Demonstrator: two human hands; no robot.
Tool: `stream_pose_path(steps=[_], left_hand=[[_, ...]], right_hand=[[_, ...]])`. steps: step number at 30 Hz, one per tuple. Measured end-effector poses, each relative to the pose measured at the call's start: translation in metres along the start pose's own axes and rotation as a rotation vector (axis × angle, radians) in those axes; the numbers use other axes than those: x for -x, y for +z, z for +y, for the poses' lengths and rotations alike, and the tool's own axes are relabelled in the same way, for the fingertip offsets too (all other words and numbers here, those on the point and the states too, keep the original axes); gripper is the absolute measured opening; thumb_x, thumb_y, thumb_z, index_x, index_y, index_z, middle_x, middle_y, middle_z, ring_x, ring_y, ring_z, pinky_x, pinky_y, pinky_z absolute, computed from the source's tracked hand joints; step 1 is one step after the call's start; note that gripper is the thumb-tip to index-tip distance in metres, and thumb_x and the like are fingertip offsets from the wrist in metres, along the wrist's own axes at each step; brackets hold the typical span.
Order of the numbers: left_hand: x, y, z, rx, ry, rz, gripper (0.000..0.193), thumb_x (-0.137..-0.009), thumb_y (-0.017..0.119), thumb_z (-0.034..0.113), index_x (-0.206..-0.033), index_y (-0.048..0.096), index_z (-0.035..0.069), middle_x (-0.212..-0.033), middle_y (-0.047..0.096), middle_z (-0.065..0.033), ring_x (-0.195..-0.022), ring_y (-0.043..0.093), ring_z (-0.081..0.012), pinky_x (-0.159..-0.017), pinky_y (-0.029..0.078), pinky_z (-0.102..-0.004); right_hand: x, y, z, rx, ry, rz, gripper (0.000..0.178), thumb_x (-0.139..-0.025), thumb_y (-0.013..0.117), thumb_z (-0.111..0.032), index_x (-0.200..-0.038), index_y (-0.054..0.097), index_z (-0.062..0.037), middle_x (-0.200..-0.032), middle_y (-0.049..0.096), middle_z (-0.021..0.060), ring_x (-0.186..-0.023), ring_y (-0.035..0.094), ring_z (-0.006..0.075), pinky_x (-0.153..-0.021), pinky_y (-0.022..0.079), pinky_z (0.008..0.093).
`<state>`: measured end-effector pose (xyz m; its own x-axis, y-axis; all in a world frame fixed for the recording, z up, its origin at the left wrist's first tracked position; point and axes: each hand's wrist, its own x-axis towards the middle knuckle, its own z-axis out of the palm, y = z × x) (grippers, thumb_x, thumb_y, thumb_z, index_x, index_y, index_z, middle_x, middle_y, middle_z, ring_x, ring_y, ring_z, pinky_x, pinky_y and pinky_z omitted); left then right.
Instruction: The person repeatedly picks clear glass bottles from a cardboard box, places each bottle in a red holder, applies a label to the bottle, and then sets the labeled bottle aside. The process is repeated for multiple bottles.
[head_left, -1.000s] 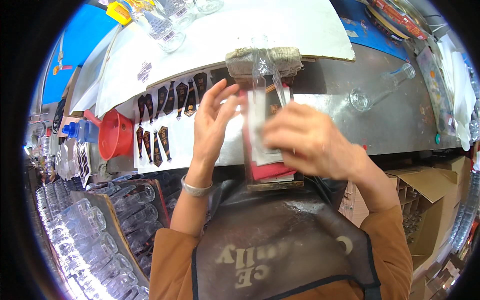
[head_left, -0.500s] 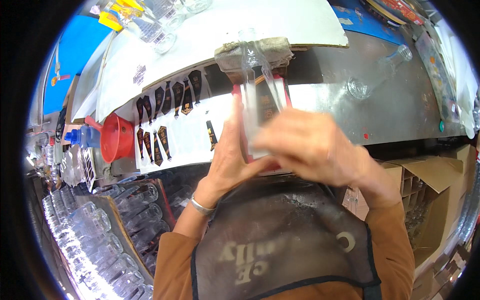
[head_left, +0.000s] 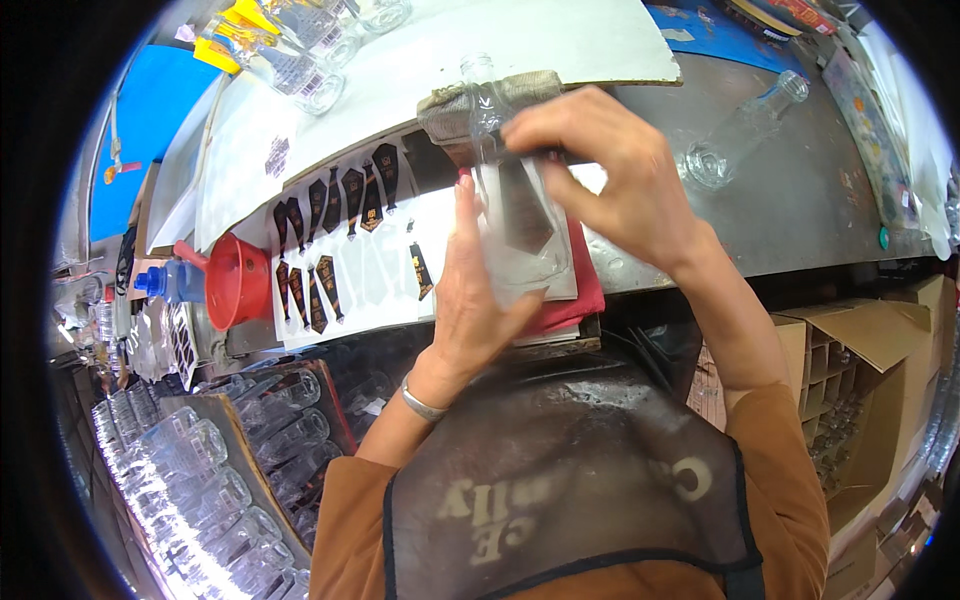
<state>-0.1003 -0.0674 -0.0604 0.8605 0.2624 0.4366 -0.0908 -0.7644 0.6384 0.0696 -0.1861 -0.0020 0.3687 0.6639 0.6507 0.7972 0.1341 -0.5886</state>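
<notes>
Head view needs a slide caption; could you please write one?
Left hand and right hand at a clear glass bottle over folded cloth.

A grey metal workbench [head_left: 800, 225] is spreading from the middle toward 3 o'clock, its front edge bending with the lens and its surface giving off a dull shine. A white board [head_left: 560, 40] is covering the bench from 11 to 1 o'clock. At 10 o'clock a bright blue panel [head_left: 150, 90] is standing out, while another blue surface [head_left: 755, 62] is showing past the bench at 1 o'clock. Pale sheets [head_left: 905, 120] are hanging at 2 o'clock beside a patterned panel [head_left: 862, 130]. Between 3 and 4 o'clock an open cardboard box [head_left: 875, 335] is sitting below bench level. At 8 o'clock a wooden partition [head_left: 240, 450] is leaning, and strong white light is glaring nearby.
</notes>
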Motion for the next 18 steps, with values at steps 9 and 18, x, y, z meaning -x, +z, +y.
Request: stream_pose_path(steps=[9,18], left_hand=[[0.001,0.005,-0.006,0.08,-0.048,0.005,0.115,-0.069,0.089,0.016,-0.154,0.015,-0.008,-0.146,0.039,-0.035,-0.134,0.046,-0.0441,-0.105,0.045,-0.0421],[0.01,-0.005,-0.013,0.387,-0.149,-0.004,0.102,-0.082,0.08,0.023,-0.154,0.015,-0.008,-0.16,0.018,-0.0327,-0.148,0.026,-0.042,-0.118,0.028,-0.0452]], right_hand=[[0.079,-0.017,-0.041,-0.32,0.336,-0.215,0.024,-0.076,0.058,0.004,-0.097,0.068,-0.0012,-0.092,0.07,0.0103,-0.089,0.064,0.0235,-0.081,0.051,0.0346],[0.067,0.018,-0.023,-0.457,0.818,-0.165,0.047,-0.104,0.049,-0.034,-0.123,0.061,0.0074,-0.097,0.075,0.0112,-0.051,0.047,0.0066,-0.049,0.04,0.0224]])
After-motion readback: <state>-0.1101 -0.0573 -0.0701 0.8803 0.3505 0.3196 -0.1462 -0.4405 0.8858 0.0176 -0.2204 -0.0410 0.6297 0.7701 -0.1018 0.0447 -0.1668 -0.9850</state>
